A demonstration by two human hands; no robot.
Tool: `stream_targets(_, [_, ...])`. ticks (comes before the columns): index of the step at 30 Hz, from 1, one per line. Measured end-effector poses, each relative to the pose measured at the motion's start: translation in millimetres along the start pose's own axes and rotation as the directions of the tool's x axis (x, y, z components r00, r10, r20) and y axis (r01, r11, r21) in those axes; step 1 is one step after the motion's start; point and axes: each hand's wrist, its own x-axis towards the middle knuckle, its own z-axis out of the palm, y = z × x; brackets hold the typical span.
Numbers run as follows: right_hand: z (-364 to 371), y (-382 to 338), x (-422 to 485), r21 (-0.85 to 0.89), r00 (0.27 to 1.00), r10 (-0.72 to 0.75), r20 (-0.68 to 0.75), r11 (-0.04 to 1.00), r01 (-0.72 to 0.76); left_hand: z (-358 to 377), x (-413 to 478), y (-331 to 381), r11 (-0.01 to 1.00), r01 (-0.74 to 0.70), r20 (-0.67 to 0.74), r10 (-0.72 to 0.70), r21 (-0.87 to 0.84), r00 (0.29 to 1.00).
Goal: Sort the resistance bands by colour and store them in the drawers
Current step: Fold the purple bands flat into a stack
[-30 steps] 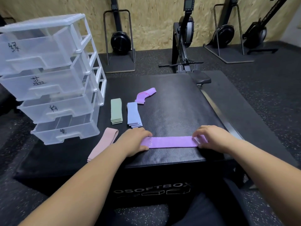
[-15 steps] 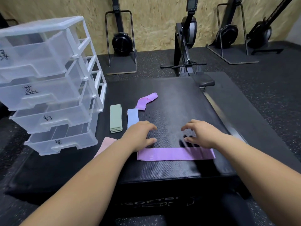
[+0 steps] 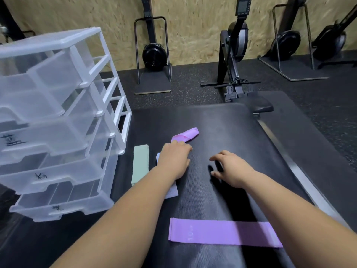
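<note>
Nearest the body: a flat purple band (image 3: 224, 235), stretched crosswise on the black padded counter (image 3: 222, 122). Lies well apart from both hands, with faint printing near its left end, too blurred to read.

Further in, above the middle of the counter: right hand (image 3: 231, 169), palm down, fingers spread and loosely bent, holding nothing. Hovers over its own dark shadow on the padding.

To its left and slightly beyond: left hand (image 3: 174, 161), palm down, fingers relaxed and stretched forward, gripping nothing. Covers most of a pale blue band stack (image 3: 172, 190), of which only a corner beside the wrist and an edge under the forearm show.

Just left of that: a folded green band stack (image 3: 140, 163), lying lengthwise on the counter, apart from the hand.

Just past the left hand's knuckles: a crumpled purple band (image 3: 185, 135), folded over itself. Cannot tell whether touching the hand or merely beside it.

At the counter's left side: a translucent drawer unit (image 3: 58, 122) in a white frame, four drawers stacked, black handwritten marks on the three lower fronts.

Beyond the counter: dark speckled floor, a rowing machine (image 3: 234, 55), others stood upright, and a chipboard wall (image 3: 193, 26).
</note>
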Motion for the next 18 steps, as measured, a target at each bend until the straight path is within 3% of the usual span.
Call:
stream_targets(6, [26, 7, 17, -0.048, 0.986, 0.001, -0.168, 0.999, -0.009, 18, 34, -11, 0.971, 0.094, 0.126, -0.124, 0.22, 0.984])
stream_targets(12, [23, 5, 24, -0.032, 0.977, 0.036, -0.209, 0.999, -0.044, 17, 54, -9, 0.968, 0.08, 0.112, -0.109, 0.239, 0.988])
stream_targets(15, [19, 3, 24, -0.038, 0.985, 0.052, -0.165, 0.998, -0.06, 15, 61, -13, 0.983, 0.109, 0.042, -0.116, 0.146, 0.992])
stream_targets(18, [7, 2, 24, -0.007, 0.994, 0.072, -0.082, 0.997, -0.072, 9, 60, -18, 0.976, 0.135, -0.03, -0.142, -0.173, 0.989])
